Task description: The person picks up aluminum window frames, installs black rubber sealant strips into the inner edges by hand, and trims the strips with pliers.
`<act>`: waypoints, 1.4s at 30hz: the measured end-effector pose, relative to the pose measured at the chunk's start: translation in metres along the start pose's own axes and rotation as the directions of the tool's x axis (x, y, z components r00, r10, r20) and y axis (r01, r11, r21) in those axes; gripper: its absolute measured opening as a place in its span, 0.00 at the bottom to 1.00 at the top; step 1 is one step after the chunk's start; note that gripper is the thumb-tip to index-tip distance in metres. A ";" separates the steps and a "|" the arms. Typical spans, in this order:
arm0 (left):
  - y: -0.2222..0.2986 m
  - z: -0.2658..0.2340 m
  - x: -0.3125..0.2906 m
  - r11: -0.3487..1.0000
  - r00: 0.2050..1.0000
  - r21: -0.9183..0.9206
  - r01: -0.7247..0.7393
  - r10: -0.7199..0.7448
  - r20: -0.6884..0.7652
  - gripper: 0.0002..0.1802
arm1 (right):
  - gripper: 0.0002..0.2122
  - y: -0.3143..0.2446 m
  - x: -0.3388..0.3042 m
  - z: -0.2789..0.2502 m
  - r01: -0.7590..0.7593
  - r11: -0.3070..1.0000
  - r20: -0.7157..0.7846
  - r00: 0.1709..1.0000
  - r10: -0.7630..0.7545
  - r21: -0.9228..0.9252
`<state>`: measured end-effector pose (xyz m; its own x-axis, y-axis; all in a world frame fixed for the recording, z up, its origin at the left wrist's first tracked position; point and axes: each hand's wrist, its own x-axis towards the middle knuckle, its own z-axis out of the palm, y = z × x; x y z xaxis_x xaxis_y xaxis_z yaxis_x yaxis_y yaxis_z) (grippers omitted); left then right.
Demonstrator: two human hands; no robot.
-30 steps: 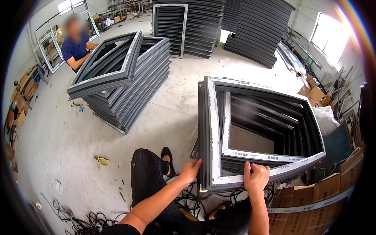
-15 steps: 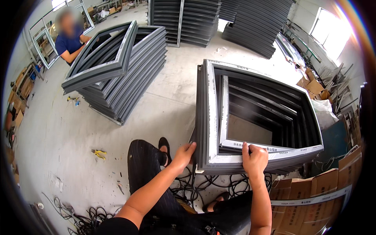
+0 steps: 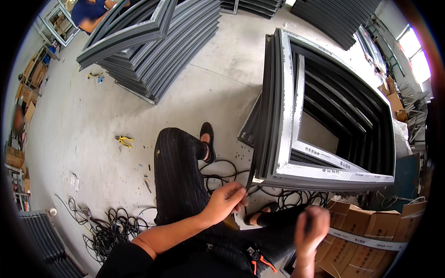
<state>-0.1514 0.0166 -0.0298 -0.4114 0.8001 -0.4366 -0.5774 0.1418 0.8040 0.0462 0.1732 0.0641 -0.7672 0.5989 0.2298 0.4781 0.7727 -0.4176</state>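
Observation:
My left hand [image 3: 227, 202] is closed just below the near left corner of a stack of grey window frames [image 3: 283, 153]. A thin black strip [image 3: 250, 180] hangs at that corner and runs down into its fingertips. Over my right thigh, near the brown boxes, is my right hand [image 3: 313, 229], apart from the frames. Motion smears its fingers, and whether they hold anything cannot be made out. White printed film covers the top frame's faces, and a smaller inner frame [image 3: 320, 155] lies at a slant within its opening.
Another frame stack [image 3: 162, 60] stands at the far left, a person [image 3: 90, 14] behind it. Yellow-handled pliers [image 3: 124, 141] and tangled black cables [image 3: 116, 234] lie on the floor. Cardboard boxes [image 3: 366, 231] stand at the near right. Orange-handled pliers [image 3: 264, 263] are at my waist.
My right hand has left the top frame's near edge and come back toward me. My left hand has moved from the frame's side to below its corner. The view has tilted down.

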 end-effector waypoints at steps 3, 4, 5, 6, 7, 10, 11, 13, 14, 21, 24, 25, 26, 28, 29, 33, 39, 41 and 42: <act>-0.004 0.005 0.005 0.997 0.999 0.061 -0.050 0.051 -0.019 0.12 | 0.09 -0.005 -0.078 0.034 -0.037 0.997 0.287 0.958 0.014 0.075; -0.006 0.006 0.004 0.992 0.996 0.105 -0.077 0.081 -0.032 0.12 | 0.13 -0.012 -0.103 0.035 -0.138 0.987 0.447 0.890 0.087 0.083; -0.009 0.004 0.005 0.985 0.994 0.144 -0.096 0.104 -0.046 0.12 | 0.09 -0.040 -0.083 0.016 -0.231 0.963 0.473 0.870 0.140 0.141; -0.010 0.004 0.007 0.977 0.990 0.176 -0.117 0.128 -0.054 0.12 | 0.13 -0.045 -0.103 0.023 -0.277 0.959 0.552 0.811 0.196 0.066; -0.009 0.007 0.006 0.997 0.994 0.022 -0.069 0.071 -0.087 0.13 | 0.15 -0.048 -0.120 0.028 -0.276 0.961 0.590 0.777 0.219 0.007; -0.008 0.008 0.006 0.997 0.995 -0.070 -0.026 0.019 -0.102 0.14 | 0.19 -0.049 -0.131 0.032 -0.270 0.957 0.611 0.742 0.275 -0.102; -0.005 0.009 0.006 0.994 0.995 -0.110 -0.015 0.004 -0.095 0.15 | 0.21 -0.049 -0.131 0.033 -0.269 0.955 0.600 0.746 0.290 -0.127; -0.004 0.007 0.007 0.993 0.997 -0.121 0.000 -0.010 -0.079 0.15 | 0.23 -0.049 -0.129 0.037 -0.289 0.945 0.566 0.758 0.324 -0.155; -0.004 0.007 0.008 0.992 0.997 -0.129 0.009 -0.018 -0.072 0.15 | 0.23 -0.049 -0.129 0.039 -0.297 0.940 0.551 0.762 0.341 -0.170; -0.005 0.007 0.009 0.987 0.996 -0.158 0.000 -0.015 -0.093 0.14 | 0.25 -0.022 -0.116 0.037 -0.325 0.937 0.536 0.818 0.210 0.129; -0.007 0.006 0.010 0.983 0.997 -0.184 -0.002 -0.014 -0.082 0.14 | 0.30 -0.004 -0.104 0.032 -0.813 0.112 0.735 0.568 0.370 0.572; -0.008 0.005 0.010 0.984 0.997 -0.179 -0.001 -0.012 -0.072 0.13 | 0.32 -0.004 -0.097 0.030 -0.803 -0.053 0.758 0.537 0.370 0.594; -0.007 0.003 0.011 0.985 0.998 -0.175 0.000 -0.011 -0.060 0.13 | 0.34 -0.009 -0.094 0.037 -0.732 -0.218 0.749 0.551 0.368 0.646; -0.010 0.008 0.010 0.980 0.995 -0.199 -0.026 0.006 -0.097 0.12 | 0.39 -0.017 -0.095 0.049 -0.703 -0.390 0.804 0.513 0.301 0.594; -0.011 0.008 0.011 0.975 0.992 -0.218 -0.042 0.015 -0.122 0.12 | 0.43 -0.011 -0.108 0.059 -0.762 -0.420 0.869 0.448 0.209 0.493; -0.015 0.006 0.013 0.979 0.997 -0.203 -0.031 0.015 -0.080 0.10 | 0.34 -0.016 -0.122 0.070 -0.919 -0.305 0.966 0.256 0.024 0.251; -0.015 0.001 0.016 0.986 0.998 -0.169 -0.010 -0.001 -0.065 0.11 | 0.26 -0.008 -0.054 0.054 -0.940 0.033 0.933 0.340 0.122 0.338; -0.009 -0.001 0.016 0.993 0.999 -0.117 0.024 -0.028 -0.036 0.11 | 0.26 -0.006 -0.023 0.052 -0.873 0.304 0.880 0.443 0.171 0.381; -0.005 -0.002 0.015 0.995 0.999 -0.087 0.040 -0.042 -0.025 0.12 | 0.28 -0.006 -0.011 0.055 -0.815 0.414 0.843 0.509 0.175 0.406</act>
<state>-0.1559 0.0270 -0.0415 -0.4043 0.7786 -0.4799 -0.6526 0.1220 0.7478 0.0278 0.1504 0.0156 -0.6670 0.2631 -0.6970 0.6491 -0.2539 -0.7171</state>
